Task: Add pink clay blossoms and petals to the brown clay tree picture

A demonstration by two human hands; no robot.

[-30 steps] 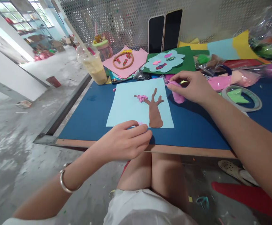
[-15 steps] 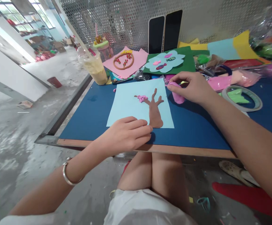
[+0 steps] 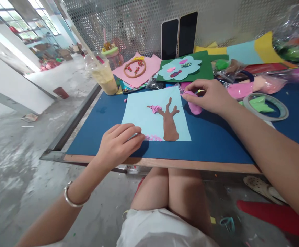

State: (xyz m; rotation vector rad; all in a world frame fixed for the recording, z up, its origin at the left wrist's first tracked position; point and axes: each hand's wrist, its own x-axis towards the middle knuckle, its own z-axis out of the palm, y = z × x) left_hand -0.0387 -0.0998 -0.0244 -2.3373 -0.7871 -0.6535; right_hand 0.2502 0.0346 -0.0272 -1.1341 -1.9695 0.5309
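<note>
A light blue sheet of paper (image 3: 136, 109) lies on the dark blue tabletop, bearing a flat brown clay tree (image 3: 170, 127). Small pink clay bits (image 3: 156, 109) cover its left branch, and more pink bits (image 3: 153, 138) run along the bottom edge left of the trunk. My left hand (image 3: 121, 142) is over the paper's lower left corner, fingers bent and pinched together at the row's left end; whatever is between the tips is hidden. Beside the sheet's right edge, my right hand (image 3: 211, 96) grips a lump of pink clay (image 3: 195, 108) between thumb and fingers.
Behind the paper stand a plastic drink cup (image 3: 105, 79), a pink card (image 3: 151, 65) with a clay wreath, a green card (image 3: 207, 65) and two phones (image 3: 187, 32). A tape roll (image 3: 284, 111) and bagged clay (image 3: 242, 90) lie right. A wooden edge (image 3: 203, 165) borders the table.
My left hand has moved left along the paper's bottom edge, uncovering the row of pink bits beside the trunk. My right hand stays almost still with the pink clay.
</note>
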